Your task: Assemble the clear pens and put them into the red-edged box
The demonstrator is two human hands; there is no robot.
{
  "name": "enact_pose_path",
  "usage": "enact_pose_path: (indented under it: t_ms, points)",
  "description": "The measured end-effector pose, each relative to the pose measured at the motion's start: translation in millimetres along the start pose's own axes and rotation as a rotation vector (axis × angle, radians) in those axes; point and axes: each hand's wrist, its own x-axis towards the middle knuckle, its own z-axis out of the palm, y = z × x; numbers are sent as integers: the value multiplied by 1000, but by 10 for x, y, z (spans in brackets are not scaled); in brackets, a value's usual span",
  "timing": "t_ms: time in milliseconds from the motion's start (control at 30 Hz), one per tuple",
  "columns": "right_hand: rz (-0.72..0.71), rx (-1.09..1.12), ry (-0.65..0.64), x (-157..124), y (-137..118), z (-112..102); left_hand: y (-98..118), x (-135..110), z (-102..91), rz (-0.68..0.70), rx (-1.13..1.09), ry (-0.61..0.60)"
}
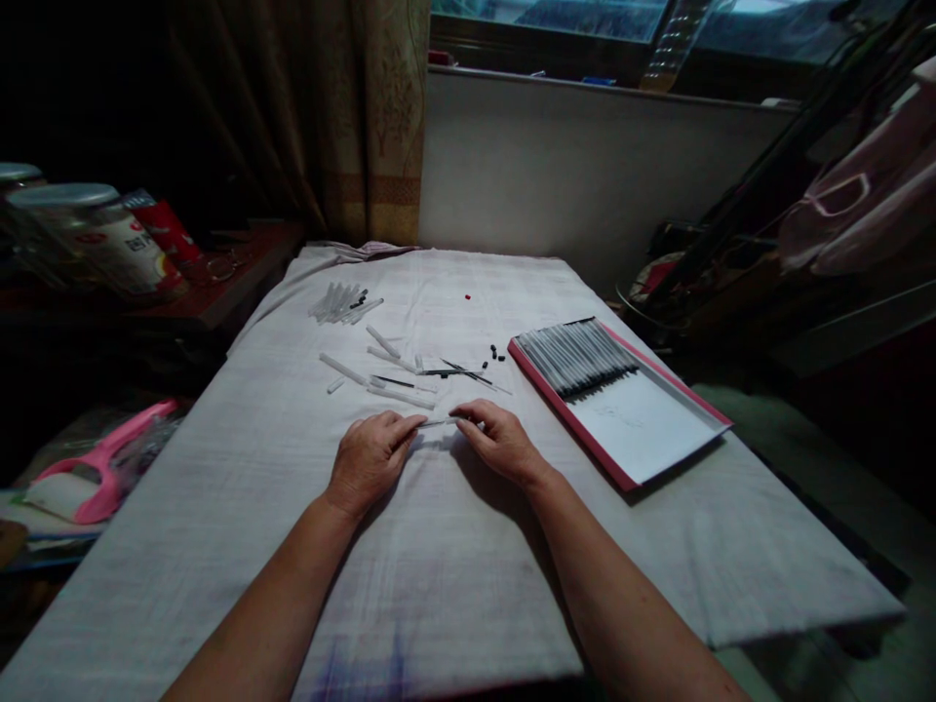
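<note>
My left hand [371, 456] pinches a thin pen refill [434, 423] between thumb and fingers, its narrow end pointing right. Facing it, my right hand [501, 441] pinches a clear pen barrel [454, 419], mostly hidden by the fingers. The two parts meet or nearly touch just above the cloth; I cannot tell which. Just beyond my hands lie loose clear barrels [343, 370] and several dark refills [395, 381]. Small black plugs [493, 351] are scattered to the right of them.
A shallow red-edged box [680, 429] at the right holds a row of pens [577, 356]. Farther back lie a heap of clear caps [336, 302] and a small red piece [468, 296]. Jars [109, 239] and pink-handled scissors [109, 463] sit left of the cloth-covered table [241, 497].
</note>
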Motion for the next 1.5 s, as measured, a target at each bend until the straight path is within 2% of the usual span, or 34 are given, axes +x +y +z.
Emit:
enact_pose_path:
  t_ms: [233,567,1000,1133,1233,1333,1433,1500]
  points:
    - [-26,17,-34,-5,0,50,37,-15,20,23,-31,-21]
    - [26,124,-51,17,48,65,66,-43,74,6,-160,-3]
    - [-23,98,-73,25,12,70,106,-41,47,-19,-152,-44]
    - [74,194,14,57,0,125,105,-9,142,-49,-256,11]
    - [209,431,68,72,-17,168,128,37,225,-45,-400,92]
    - [317,649,67,71,-58,200,155,74,257,-75,-496,132]
    - [362,702,60,81,-117,217,157,86,239,-121,-533,119]
    - [365,696,100,106,-151,193,141,85,222,-136,-546,118]
